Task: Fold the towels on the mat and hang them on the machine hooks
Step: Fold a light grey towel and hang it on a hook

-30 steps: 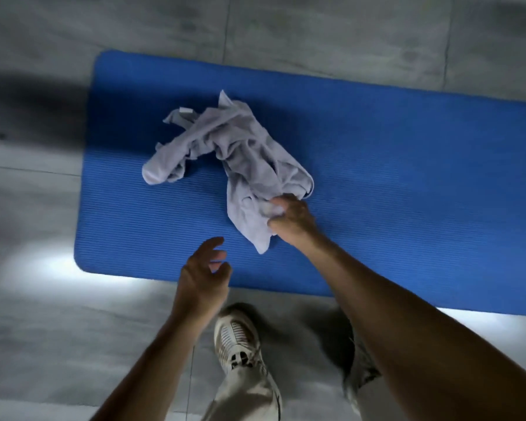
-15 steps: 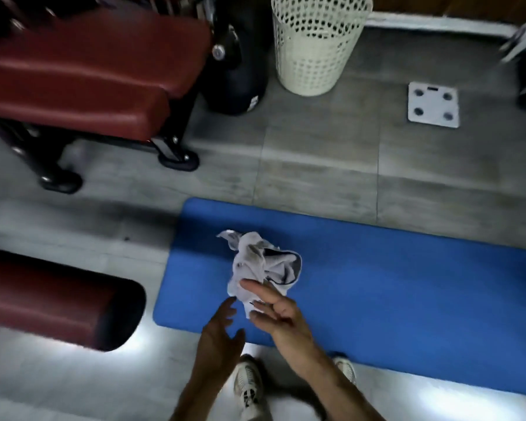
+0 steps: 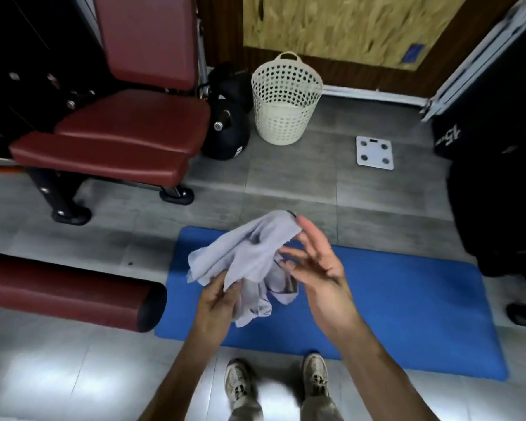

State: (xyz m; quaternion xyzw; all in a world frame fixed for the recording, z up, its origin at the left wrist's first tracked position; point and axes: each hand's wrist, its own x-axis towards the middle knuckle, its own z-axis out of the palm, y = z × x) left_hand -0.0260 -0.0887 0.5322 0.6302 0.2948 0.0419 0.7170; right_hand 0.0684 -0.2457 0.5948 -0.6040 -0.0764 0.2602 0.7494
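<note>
A crumpled grey towel (image 3: 249,256) hangs in the air above the blue mat (image 3: 392,299), which lies on the grey tiled floor. My left hand (image 3: 217,302) grips the towel's lower left part from below. My right hand (image 3: 315,259) is beside the towel's right edge with its fingers spread and fairly straight; the fingertips touch or nearly touch the cloth. A gym machine with red padded seat (image 3: 134,129) stands at the back left; no hooks show on it.
A red padded roller (image 3: 64,290) lies at the left beside the mat. A cream perforated basket (image 3: 286,98) and a white scale (image 3: 374,152) stand on the floor behind. Black equipment (image 3: 495,177) fills the right side. My shoes (image 3: 316,375) are at the mat's near edge.
The towel has been lifted off the mat. My left hand has taken hold of it and my right hand has loosened to spread fingers. The view has risen, showing the room.
</note>
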